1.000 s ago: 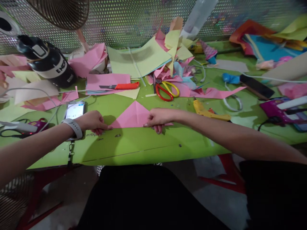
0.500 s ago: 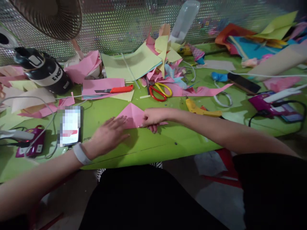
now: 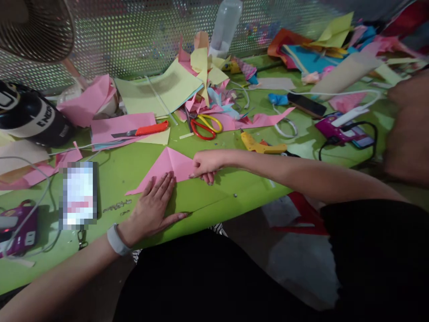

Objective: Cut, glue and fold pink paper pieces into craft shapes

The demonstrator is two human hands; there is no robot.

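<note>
A pink sheet of paper, folded into a triangle with a crease down its middle, lies on the green table with its peak pointing away from me. My left hand is open, palm down, its fingertips resting on the paper's near edge and its thumb stretched over the table. At the right part of the paper my right hand is closed, thumb and curled fingers pressed at the near edge. It covers the right corner.
Behind the paper lie scissors and a red-handled cutter. A yellow glue gun is beyond my right forearm. To the left are a phone and a black bottle. A blurred brownish shape fills the right edge.
My left hand has let go of the paper's left corner and now lies flat on its near edge. The right hand stays at the paper. The view has swung to the right.
</note>
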